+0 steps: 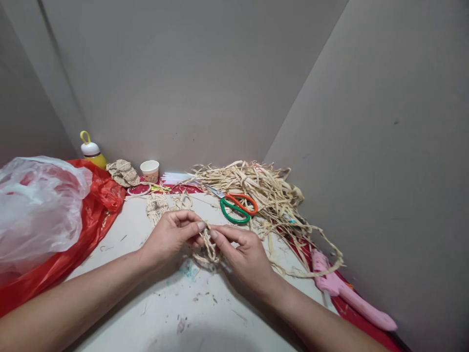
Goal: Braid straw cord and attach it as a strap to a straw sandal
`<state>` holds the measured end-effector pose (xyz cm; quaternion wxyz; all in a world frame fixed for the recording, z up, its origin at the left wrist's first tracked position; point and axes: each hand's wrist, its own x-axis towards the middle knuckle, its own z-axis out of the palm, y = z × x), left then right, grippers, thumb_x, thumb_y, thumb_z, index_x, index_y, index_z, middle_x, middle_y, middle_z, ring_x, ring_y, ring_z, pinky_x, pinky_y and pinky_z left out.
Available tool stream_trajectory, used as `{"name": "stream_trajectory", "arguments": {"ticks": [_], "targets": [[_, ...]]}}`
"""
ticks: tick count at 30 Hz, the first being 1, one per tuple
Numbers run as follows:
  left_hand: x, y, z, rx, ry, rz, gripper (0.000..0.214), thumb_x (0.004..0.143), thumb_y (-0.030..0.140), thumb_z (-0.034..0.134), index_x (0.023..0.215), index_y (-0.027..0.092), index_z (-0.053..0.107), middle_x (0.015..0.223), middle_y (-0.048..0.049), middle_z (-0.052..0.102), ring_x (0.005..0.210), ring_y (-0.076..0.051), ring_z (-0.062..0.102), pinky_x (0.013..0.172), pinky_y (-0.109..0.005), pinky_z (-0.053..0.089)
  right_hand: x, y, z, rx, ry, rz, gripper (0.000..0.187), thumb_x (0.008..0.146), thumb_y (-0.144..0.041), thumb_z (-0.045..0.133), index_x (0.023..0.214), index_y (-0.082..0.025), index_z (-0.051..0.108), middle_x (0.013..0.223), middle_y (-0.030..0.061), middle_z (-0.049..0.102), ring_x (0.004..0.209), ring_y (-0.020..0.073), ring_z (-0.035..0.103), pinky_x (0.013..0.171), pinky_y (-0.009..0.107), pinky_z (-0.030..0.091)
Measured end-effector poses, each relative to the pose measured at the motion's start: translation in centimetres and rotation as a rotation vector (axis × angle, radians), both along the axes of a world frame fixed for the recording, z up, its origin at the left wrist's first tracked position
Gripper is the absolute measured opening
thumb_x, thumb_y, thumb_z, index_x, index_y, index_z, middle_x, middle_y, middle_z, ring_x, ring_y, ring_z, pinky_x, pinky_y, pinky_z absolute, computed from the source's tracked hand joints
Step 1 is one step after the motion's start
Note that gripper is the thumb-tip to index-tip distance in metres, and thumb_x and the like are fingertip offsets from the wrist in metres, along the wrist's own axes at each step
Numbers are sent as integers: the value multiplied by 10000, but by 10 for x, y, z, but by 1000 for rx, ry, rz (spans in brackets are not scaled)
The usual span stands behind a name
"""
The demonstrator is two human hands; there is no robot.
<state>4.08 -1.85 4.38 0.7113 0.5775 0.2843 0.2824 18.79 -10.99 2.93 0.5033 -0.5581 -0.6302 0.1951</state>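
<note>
Both hands meet over the middle of the white board. My left hand (179, 230) pinches the top of a looped, braided straw cord (207, 244) between thumb and fingers. From the other side, my right hand (244, 249) grips the same cord with thumb and forefinger, its fingertips almost touching the left ones. The cord's lower loops hang down near the board, partly hidden by the fingers. Just behind the right hand lie scissors (238, 208) with one orange and one green handle. A flat woven straw piece (157, 208) rests beyond the left hand.
A heap of loose straw strips (252, 188) fills the back right. On the right edge lies a pink tool like a glue gun (351, 293). Plastic bags (40, 210) take up the left. A paper cup (150, 171), yellow bottle (93, 152) and coiled straw pieces (123, 173) stand behind.
</note>
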Motion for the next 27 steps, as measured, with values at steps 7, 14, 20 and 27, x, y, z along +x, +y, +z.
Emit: {"name": "stream_trajectory", "arguments": {"ticks": [7, 14, 20, 27], "targets": [[1, -1, 6, 8, -42, 151, 246, 642, 329, 758, 717, 134, 629, 569, 1, 633, 538, -109, 597, 554, -214, 487, -2, 1, -9, -13, 56, -60, 269, 879, -276, 556, 1098, -219, 703, 1067, 70, 719, 939, 227, 680, 832, 357, 531], [0, 2, 5, 25, -58, 215, 228, 682, 322, 739, 742, 132, 629, 580, 0, 649, 546, -94, 602, 547, -177, 469, -3, 0, -15, -83, 227, -89, 315, 858, -360, 584, 1084, -176, 704, 838, 62, 740, 598, 158, 660, 572, 287, 549], [0, 2, 3, 13, -74, 229, 210, 704, 310, 728, 751, 134, 623, 598, -1, 658, 557, -93, 606, 569, -182, 482, -5, 1, -19, -112, 228, -104, 364, 796, -353, 647, 1087, -139, 689, 682, 28, 678, 562, 141, 618, 574, 281, 530], [-1, 2, 3, -16, -92, 267, 221, 684, 311, 741, 755, 141, 619, 589, -1, 657, 555, -98, 608, 573, -190, 488, -8, 1, -13, -128, 255, -85, 378, 791, -343, 633, 1101, -128, 662, 677, 14, 639, 569, 134, 607, 569, 279, 523]]}}
